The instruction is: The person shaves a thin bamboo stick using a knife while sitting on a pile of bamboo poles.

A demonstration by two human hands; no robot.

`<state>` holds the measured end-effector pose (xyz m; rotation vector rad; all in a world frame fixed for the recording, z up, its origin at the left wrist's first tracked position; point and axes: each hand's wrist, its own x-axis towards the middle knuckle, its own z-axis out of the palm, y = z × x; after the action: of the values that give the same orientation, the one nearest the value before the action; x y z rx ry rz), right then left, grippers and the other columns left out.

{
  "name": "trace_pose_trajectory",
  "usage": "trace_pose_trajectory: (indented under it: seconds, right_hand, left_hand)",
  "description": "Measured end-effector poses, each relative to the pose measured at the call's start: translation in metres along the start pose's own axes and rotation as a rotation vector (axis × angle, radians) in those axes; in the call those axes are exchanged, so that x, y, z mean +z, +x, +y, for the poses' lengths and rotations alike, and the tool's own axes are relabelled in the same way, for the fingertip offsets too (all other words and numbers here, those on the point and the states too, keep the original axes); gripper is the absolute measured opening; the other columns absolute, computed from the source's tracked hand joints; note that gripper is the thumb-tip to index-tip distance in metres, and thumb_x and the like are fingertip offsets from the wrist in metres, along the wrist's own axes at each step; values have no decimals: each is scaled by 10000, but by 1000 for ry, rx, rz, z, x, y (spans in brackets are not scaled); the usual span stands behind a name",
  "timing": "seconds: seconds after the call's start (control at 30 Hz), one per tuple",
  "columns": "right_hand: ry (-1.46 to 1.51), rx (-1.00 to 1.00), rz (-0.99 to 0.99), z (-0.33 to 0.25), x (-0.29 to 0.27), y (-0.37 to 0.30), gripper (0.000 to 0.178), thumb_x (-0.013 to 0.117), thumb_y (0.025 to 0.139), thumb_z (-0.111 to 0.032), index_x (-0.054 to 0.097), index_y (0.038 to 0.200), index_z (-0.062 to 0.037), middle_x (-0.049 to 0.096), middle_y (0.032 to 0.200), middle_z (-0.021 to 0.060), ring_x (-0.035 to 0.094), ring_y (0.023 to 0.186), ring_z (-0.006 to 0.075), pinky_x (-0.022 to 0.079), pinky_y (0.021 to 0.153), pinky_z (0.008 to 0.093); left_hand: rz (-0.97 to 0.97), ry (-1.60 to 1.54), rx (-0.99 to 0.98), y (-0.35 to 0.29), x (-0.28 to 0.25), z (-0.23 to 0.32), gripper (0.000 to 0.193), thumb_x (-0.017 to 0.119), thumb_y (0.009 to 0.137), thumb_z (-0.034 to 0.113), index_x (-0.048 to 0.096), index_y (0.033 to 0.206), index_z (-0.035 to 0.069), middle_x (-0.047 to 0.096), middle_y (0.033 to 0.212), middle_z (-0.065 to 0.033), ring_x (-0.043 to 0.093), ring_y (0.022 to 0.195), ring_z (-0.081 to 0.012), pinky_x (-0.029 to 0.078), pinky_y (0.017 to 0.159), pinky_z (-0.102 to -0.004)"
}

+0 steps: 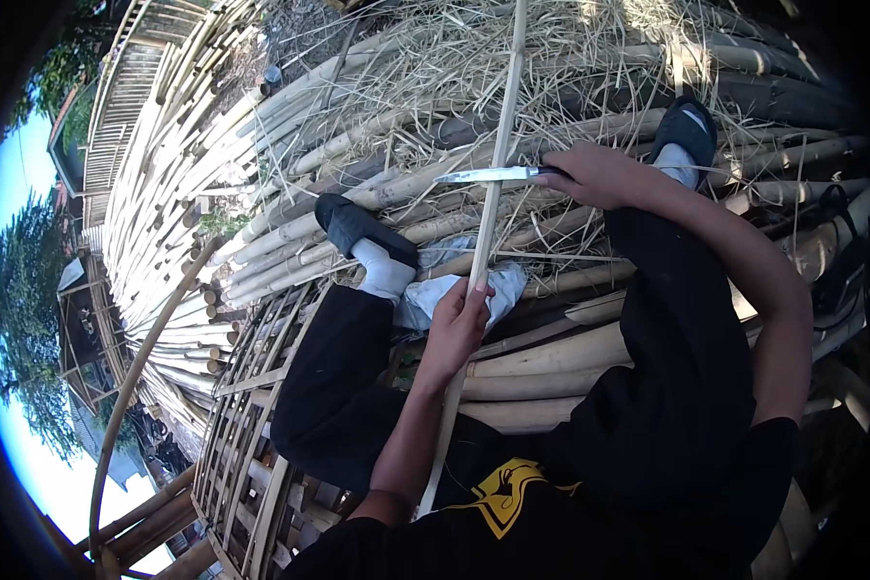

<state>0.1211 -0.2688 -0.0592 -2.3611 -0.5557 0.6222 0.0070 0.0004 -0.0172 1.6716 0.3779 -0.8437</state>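
A long, pale bamboo strip [504,135] runs from the top of the view down past my lap. My left hand [460,324] grips it low down, thumb along its face, fingers wrapped round. In my right hand [590,176] is a knife [486,175], held by its dark handle with the blade pointing left. The blade lies across the strip, above my left hand; whether it cuts in cannot be made out. Beneath the strip, between my feet, lies a crumpled pale sheet [435,298].
Bamboo poles [541,372] lie under and around me, with thin shavings [590,68] strewn over them at the far side. My feet in dark sandals [358,228] rest on the poles. A slatted bamboo frame [251,425] stands at my left, near a bent pole [145,358].
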Motion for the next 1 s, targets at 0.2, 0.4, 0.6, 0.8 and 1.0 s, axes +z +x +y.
trace_pose_trajectory:
  seconds: [0.2,0.4,0.6,0.8,1.0]
  right_hand:
    - [78,-347,-355,-69,-2,-23,419,485,919,-391,594,918,14,604,755,190,606,767,351,458,672,455]
    - [-6,-38,-573,-129,-37,-44,362,506,926,-340,568,1031,1,627,749,123,618,679,251,463,629,386]
    - [-61,8,-496,-182,-60,-76,325,490,939,-315,572,1067,-27,629,800,108,622,755,241,483,696,367]
    - [-516,-332,166,-221,-75,-119,376,489,920,-372,577,1058,-33,618,928,132,596,895,301,463,804,407]
    - [-278,428,-516,-65,-87,-192,617,415,876,-606,474,1328,-190,475,1332,158,409,1263,321,226,1098,429]
  left_hand:
    - [-258,-415,-25,-3,0,10,563,239,977,509,506,1069,22,423,588,2,275,340,-51,232,335,-200]
    - [-395,-555,0,-28,-4,20,626,225,983,508,488,697,17,396,501,-7,236,302,-51,228,305,-202]
    - [-442,-662,137,-56,-11,42,478,241,1005,402,480,1126,6,497,638,-50,250,315,-43,239,304,-185]
    - [-174,-586,256,-85,-47,45,498,304,994,388,540,926,-45,508,598,-55,283,335,-42,238,322,-189]
    - [-180,-546,253,-84,-48,46,516,336,984,407,546,839,-41,510,590,-60,276,338,-51,253,343,-207]
